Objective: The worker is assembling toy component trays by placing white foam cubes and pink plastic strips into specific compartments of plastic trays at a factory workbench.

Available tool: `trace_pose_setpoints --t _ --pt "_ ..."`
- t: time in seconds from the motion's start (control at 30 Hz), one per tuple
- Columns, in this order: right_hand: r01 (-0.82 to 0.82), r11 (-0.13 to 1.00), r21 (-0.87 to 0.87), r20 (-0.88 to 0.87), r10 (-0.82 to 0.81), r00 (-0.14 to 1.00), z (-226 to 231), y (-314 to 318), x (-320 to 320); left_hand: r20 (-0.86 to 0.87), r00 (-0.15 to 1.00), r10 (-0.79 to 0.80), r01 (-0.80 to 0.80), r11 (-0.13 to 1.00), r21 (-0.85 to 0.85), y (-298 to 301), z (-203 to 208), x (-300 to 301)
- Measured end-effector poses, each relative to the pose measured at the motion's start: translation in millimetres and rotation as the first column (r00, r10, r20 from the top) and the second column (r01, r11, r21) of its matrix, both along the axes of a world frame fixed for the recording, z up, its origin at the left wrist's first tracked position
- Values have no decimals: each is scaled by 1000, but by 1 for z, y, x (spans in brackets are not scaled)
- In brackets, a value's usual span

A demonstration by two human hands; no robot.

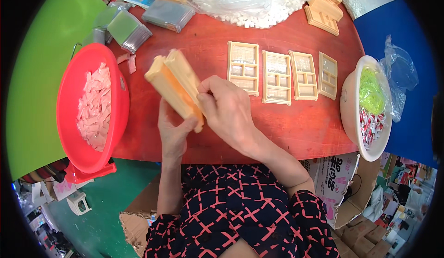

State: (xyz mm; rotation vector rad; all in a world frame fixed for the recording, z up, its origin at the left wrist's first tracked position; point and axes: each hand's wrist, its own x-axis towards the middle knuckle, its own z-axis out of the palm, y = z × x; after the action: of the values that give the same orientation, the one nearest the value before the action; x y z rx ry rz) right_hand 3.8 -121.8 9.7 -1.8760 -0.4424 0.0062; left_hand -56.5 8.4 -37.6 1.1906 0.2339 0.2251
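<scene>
A thick stack of cream plastic compartment trays is tilted above the red table, slightly blurred, with a gap along its length. My left hand grips the stack from below, its thumb on the near end. My right hand has its fingers curled in a pinch at the stack's right side, on the tray there. To the right, several single compartment trays lie face up in a row on the table.
A red basin of pink packets stands at the left, a white basin with green shreds and small wrapped pieces at the right. Clear plastic cases, a bag of white pieces and more cream trays line the far edge.
</scene>
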Motion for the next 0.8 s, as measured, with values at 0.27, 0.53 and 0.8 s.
trace_pose_setpoints --t 0.27,0.53,0.8 --pt "174 844 -508 271 -35 962 -50 44 33 -18 999 -45 40 977 -211 28 9 -30" --pt "436 699 -567 480 -150 864 -49 -101 8 -83 937 -339 299 902 -311 -15 3 27" --pt "372 518 -770 355 -135 925 -78 -140 39 -177 933 -313 231 900 -371 16 -12 71"
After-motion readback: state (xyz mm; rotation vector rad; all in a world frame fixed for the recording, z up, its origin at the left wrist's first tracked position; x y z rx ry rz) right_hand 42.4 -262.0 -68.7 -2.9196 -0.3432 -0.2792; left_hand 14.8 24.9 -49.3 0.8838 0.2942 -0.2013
